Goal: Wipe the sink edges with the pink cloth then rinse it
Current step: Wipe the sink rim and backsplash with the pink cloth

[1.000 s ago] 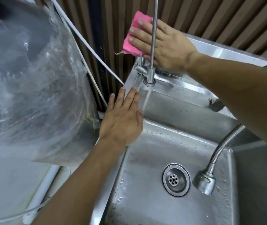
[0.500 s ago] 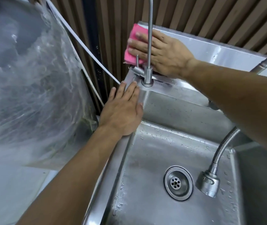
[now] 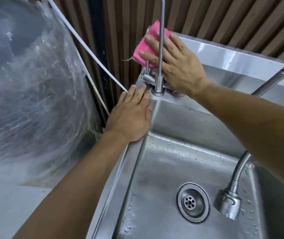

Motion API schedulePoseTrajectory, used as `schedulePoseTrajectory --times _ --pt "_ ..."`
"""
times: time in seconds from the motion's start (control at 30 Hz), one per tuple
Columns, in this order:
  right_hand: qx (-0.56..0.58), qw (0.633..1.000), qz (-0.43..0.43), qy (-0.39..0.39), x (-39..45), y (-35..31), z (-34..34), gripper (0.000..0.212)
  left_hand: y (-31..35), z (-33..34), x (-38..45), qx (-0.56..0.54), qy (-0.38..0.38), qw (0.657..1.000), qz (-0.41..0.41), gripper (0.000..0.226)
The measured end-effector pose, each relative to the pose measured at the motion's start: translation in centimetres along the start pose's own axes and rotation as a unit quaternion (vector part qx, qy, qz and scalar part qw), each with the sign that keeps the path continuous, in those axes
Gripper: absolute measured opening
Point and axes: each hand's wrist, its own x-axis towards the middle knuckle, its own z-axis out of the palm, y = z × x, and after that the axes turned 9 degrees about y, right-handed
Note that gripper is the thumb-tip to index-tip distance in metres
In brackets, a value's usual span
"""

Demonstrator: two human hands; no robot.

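Observation:
The pink cloth is pressed flat against the back left corner of the steel sink's upstand, behind a thin tap. My right hand lies spread over the cloth and holds it to the metal; most of the cloth is hidden under the fingers. My left hand rests flat, fingers together, on the sink's left rim, its fingertips close to the tap base. The hand holds nothing. The sink basin is wet with droplets.
A thin steel tap rises at the back left corner in front of my right hand. A flexible hose with a spray head hangs over the drain. Crumpled clear plastic bulges at left, beside white tubes and a slatted wall.
My right hand with the cloth has shifted slightly on the back upstand, its fingers now pointing more up and left. My left hand stays on the left rim.

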Motion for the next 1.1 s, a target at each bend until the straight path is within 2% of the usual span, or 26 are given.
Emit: schedulePoseTrajectory --times 0.03,0.1,0.2,0.27,0.37,0.5,0.67,0.7,0.73,0.8,0.83,0.87,0.9,0.97,1.03,1.1 --pt "0.005 1.000 0.013 -0.010 -1.0 -0.1 -0.4 0.060 -0.1 0.0 0.0 0.002 -0.002 1.000 -0.001 0.071" --pt "0.002 0.995 0.094 -0.019 -3.8 -0.9 -1.3 0.057 -0.1 0.0 -0.1 0.006 -0.004 1.000 0.002 0.071" --pt "0.007 0.961 0.275 -0.027 -6.7 -2.1 -2.2 0.057 0.0 -0.2 -0.3 0.009 -0.002 1.000 0.004 0.071" --pt "0.012 0.941 0.338 -0.021 -6.4 -2.2 -2.2 0.058 0.0 -0.3 -0.3 0.009 -0.001 1.000 0.007 0.068" --pt "-0.010 0.936 0.351 0.007 -4.2 -2.1 -1.4 0.060 0.0 -0.2 0.0 0.011 -0.001 1.000 0.011 0.062" --pt "-0.018 0.939 0.342 0.038 -4.5 -2.7 -0.6 0.057 0.2 0.0 0.2 0.042 0.007 0.999 0.014 0.071" --pt "0.000 0.881 0.472 0.041 -7.0 -3.7 -1.1 0.059 0.3 0.2 0.1 0.089 0.011 0.994 0.061 0.073" --pt "0.004 0.888 0.458 0.046 -5.9 -3.7 -1.1 0.059 0.3 0.2 0.2 0.086 0.004 0.995 0.060 0.074" --pt "0.008 0.910 0.413 0.046 -4.5 -3.8 -0.8 0.058 0.4 0.2 0.2 0.080 0.000 0.995 0.057 0.075" --pt "0.012 0.962 0.271 0.025 -1.9 -4.2 -0.1 0.058 0.3 0.2 0.4 0.071 -0.004 0.996 0.054 0.075" --pt "0.010 0.976 0.216 0.020 -1.3 -4.2 0.1 0.058 0.3 0.3 0.3 0.066 -0.005 0.996 0.051 0.074" --pt "0.007 0.980 0.196 0.018 -1.4 -4.0 0.3 0.057 0.2 0.2 0.3 0.060 -0.007 0.997 0.050 0.074" --pt "0.004 0.976 0.215 0.017 -2.2 -3.6 0.3 0.057 0.1 0.1 0.3 0.055 -0.010 0.997 0.053 0.074" --pt "0.012 0.944 0.327 0.034 -4.6 -3.4 -0.2 0.058 0.0 -0.1 0.1 0.048 -0.019 0.997 0.055 0.074" --pt "0.031 0.878 0.472 0.068 -6.7 -3.4 -0.9 0.059 0.0 -0.1 0.1 0.045 -0.017 0.997 0.055 0.074" --pt "0.032 0.811 0.577 0.093 -7.1 -3.2 -1.2 0.061 0.1 -0.1 0.2 0.051 -0.010 0.997 0.058 0.074"
